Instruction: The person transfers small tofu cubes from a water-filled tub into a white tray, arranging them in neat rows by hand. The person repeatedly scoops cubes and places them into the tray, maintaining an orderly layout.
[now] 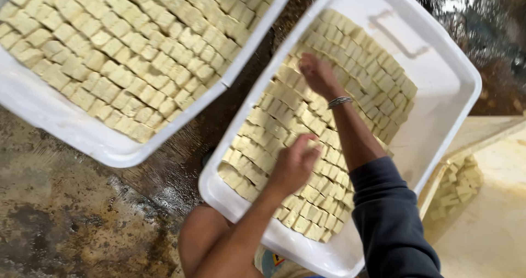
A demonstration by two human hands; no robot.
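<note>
Your left hand (293,165) and right hand (318,75) rest open on pale yellow cut cubes (274,119) filling the white plastic tray (444,75) at frame centre; pressing unevenly could, I judge, crumble soft pieces.

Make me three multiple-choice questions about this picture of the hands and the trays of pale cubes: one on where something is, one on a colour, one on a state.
1. Where is the left hand?
A. on the wet floor
B. on the cubes in the right tray
C. in the left tray

2. What colour are the two trays?
A. white
B. blue
C. black

3. How is the left tray filled?
A. empty
B. a single row
C. packed with rows of cubes

Answers:
1 B, the left hand rests on cubes in the right tray, the right hand farther up.
2 A, both rims show white.
3 C, cubes cover nearly all of it.
</note>
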